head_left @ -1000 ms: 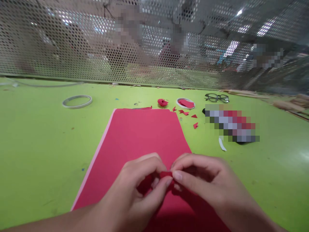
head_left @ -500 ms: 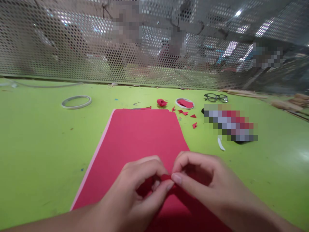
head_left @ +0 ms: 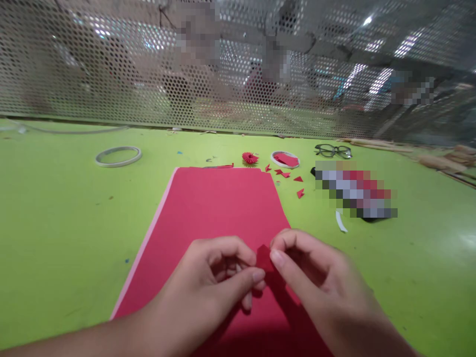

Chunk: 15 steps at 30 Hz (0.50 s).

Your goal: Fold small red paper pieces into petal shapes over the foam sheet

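Note:
A small red paper piece (head_left: pixel 264 258) with a pointed top is held between my two hands. My left hand (head_left: pixel 219 277) pinches its left side between thumb and fingers. On its right edge, the thumb and forefinger of my right hand (head_left: pixel 308 270) are closed. Both hands are above a stack of large red sheets (head_left: pixel 219 203), which has a pale pink edge on the left. Past the stack sit a red pleated paper rosette (head_left: pixel 250 158), several small folded red pieces (head_left: pixel 298 179) and a round white-rimmed holder (head_left: pixel 274 159) with red paper in it.
On the green table (head_left: pixel 67 213) are a white ring (head_left: pixel 118 156), glasses (head_left: pixel 333 151), a blurred-out dark-edged object (head_left: pixel 353 191) and a white strip (head_left: pixel 340 221). A perforated metal screen (head_left: pixel 141 69) runs across the back.
The red piece now stands up between my fingertips and shows a wider face. My right hand has risen a little, and my hands are slightly farther apart.

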Motion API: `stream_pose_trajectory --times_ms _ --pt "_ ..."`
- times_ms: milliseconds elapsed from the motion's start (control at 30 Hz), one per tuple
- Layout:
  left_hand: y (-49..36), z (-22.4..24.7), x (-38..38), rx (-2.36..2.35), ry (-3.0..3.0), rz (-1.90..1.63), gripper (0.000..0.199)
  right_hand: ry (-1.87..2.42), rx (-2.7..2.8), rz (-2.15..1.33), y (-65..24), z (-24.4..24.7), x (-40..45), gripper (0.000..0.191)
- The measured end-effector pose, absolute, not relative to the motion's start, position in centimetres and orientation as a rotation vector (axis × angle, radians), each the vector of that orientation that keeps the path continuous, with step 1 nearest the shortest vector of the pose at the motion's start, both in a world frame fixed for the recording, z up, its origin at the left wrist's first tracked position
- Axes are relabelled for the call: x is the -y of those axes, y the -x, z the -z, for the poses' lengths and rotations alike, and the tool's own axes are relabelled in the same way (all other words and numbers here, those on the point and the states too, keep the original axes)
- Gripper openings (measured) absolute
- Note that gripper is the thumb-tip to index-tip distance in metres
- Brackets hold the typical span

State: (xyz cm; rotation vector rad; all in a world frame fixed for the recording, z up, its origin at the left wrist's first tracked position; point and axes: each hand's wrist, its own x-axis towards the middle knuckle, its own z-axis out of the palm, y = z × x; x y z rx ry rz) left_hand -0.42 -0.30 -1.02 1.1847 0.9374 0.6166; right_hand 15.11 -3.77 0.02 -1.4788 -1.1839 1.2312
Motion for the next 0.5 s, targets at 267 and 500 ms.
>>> stream_pose_trajectory --times_ms 267,500 --pt "0.01 0.77 0.07 -0.912 -1.304 -0.612 0.011 1.432 1.131 -1.265 -15.00 0.22 3.80 0.014" --pt "0.19 0.75 0.20 -0.882 -1.202 -0.575 0.017 1.366 1.064 -1.350 -14.68 0.63 3.84 0.015"
